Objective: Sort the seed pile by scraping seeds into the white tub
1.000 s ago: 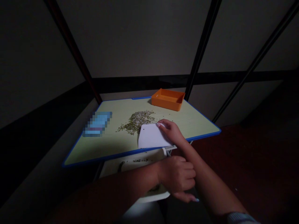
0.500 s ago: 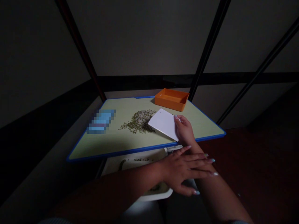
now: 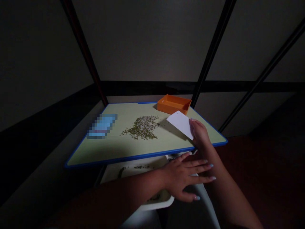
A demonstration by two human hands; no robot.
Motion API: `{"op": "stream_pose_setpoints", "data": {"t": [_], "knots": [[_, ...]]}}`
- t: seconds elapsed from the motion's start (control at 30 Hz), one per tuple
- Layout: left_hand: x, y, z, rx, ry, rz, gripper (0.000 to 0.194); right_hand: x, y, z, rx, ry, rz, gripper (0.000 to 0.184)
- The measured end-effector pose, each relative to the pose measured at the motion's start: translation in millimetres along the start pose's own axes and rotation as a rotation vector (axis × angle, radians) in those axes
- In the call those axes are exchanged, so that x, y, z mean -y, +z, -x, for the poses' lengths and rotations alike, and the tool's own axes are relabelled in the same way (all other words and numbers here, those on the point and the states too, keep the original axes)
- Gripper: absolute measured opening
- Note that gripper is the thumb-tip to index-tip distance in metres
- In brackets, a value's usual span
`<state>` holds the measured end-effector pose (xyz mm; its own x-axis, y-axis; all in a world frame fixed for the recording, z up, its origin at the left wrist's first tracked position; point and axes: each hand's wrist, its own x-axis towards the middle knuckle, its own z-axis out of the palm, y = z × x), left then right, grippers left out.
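Observation:
Over the right part of the table, my right hand (image 3: 200,131) pinches the edge of a thin white board (image 3: 180,123), thumb on top, and the board is tilted above the tabletop. A spread heap of small green and pale grains, perhaps beans or seeds (image 3: 144,127), lies to the left of the board, with a few stray specks under its near edge. My left hand (image 3: 182,176) is stretched out with its fingers apart, holding nothing, below the table's front edge and close to my right forearm.
An orange open box (image 3: 164,107) stands at the table's back right. A pixelated blue item (image 3: 103,125) lies at the left edge. Under the blue-rimmed table (image 3: 100,149) is a white tub (image 3: 170,201) with dark grains in it. Panelled walls stand close behind and left.
My right hand has drawn the white board to the right, away from the heap, whose right side now shows. My left hand stays spread, and my right forearm has moved away from it.

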<state>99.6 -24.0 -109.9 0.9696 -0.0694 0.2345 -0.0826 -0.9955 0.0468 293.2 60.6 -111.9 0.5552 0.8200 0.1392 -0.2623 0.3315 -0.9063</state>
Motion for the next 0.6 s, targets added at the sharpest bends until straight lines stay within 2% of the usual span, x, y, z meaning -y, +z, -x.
{"op": "stream_pose_setpoints", "data": {"t": [0.1, 0.23, 0.37, 0.6], "knots": [[2, 4.6, 0, -0.015, 0.007, 0.037, 0.064, 3, -6, -2, -0.021, 0.08, -0.032, 0.022], [4, 12.8, 0, -0.038, 0.005, 0.066, 0.065, 0, -9, -2, -0.02, 0.065, -0.007, 0.03], [5, 15.1, -1, -0.026, -0.007, 0.083, 0.066, -9, -9, -3, -0.094, -0.048, 0.046, 0.038], [6, 14.7, 0, -0.023, -0.015, 0.127, 0.066, -10, -13, 5, -0.428, -0.344, 0.251, 0.029]]}}
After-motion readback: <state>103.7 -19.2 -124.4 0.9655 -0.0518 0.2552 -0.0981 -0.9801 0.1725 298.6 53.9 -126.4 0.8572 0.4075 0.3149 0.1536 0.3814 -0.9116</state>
